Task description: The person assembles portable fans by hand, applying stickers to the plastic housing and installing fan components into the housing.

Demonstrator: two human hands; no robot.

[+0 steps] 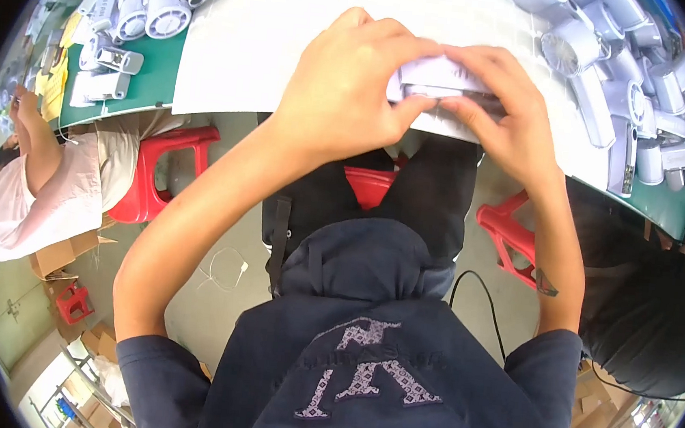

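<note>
In front of me, over the white sheet (246,59), I hold a pale grey-white plastic casing (440,72) between both hands. My left hand (341,87) grips its left end, with the thumb at the near edge and the fingers bent over the far side. On the other end, my right hand (511,102) has its thumb and forefinger closed round the casing. The thumbs nearly meet at the near edge, where a narrow slot shows. My fingers cover much of the casing, so its full shape is hidden.
Grey handheld fans (167,13) lie at the left on the green tabletop (151,59), and more fans (647,82) are heaped at the right. Red stools (150,173) stand below. A person in a pale shirt (45,208) sits left; dark clothing (643,322) shows right.
</note>
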